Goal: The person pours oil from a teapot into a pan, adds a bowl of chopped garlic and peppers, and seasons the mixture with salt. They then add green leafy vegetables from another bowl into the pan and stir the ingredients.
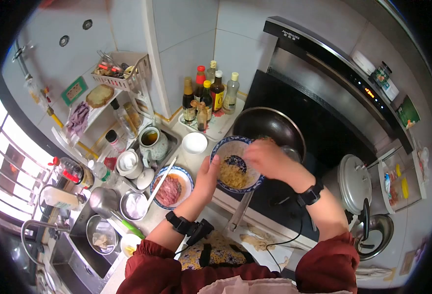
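My left hand (209, 177) grips the near left rim of a blue-patterned bowl (235, 162), its thumb over the edge. Chopped yellowish food (233, 176) lies in the bowl, which is held tilted beside a dark wok (279, 122). My right hand (267, 158) is at the bowl's right rim, fingers bent together; whether something small is between them cannot be made out. Left of my left hand, a blue-rimmed plate (190, 188) holds raw minced meat (169, 190), with a pale utensil (161, 182) resting across it.
Sauce bottles (217, 92) stand on a tray behind the small white bowl (195, 142). A large lidded pot (354, 183) sits at the right. The wok handle (240, 210) points toward me. At the left are a sink (71, 250) and a metal bowl (102, 235).
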### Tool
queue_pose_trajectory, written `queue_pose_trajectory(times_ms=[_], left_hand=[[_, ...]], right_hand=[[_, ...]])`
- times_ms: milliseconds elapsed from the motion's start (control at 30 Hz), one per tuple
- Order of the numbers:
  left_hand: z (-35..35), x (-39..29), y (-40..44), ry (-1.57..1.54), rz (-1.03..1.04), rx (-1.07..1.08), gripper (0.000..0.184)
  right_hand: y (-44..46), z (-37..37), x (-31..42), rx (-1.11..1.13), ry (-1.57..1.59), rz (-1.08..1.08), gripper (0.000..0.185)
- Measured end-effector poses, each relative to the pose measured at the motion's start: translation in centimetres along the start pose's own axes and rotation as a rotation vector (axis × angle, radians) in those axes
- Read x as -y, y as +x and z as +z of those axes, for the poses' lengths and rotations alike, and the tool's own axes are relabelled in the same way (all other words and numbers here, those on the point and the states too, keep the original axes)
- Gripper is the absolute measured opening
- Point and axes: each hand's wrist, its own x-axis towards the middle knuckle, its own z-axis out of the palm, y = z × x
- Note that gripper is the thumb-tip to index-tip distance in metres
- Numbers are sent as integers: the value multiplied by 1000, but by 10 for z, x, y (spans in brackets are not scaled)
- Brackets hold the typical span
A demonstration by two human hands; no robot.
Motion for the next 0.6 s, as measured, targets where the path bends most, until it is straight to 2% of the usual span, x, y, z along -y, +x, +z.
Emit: queue_pose_trajectory(times_ms=[100, 367, 467, 533, 567, 600], left_hand=[[6, 0, 1, -25, 35, 12, 44], [12, -14, -17, -61, 5, 39, 45], [8, -15, -19, -75, 11, 53, 47], [4, -10, -18, -72, 21, 60, 48], [2, -4, -15, -97, 3, 31, 50], [1, -5, -15, -123, -16, 3, 52]], right_hand=[[2, 16, 7, 109, -17, -33, 12], [4, 13, 17, 180, 59, 75, 9], [3, 4, 21, 125, -48, 85, 6], [5, -15, 25, -71, -59, 8, 5], [6, -24, 25, -69, -59, 6, 5], [6, -33, 24, -168, -51, 33, 5]])
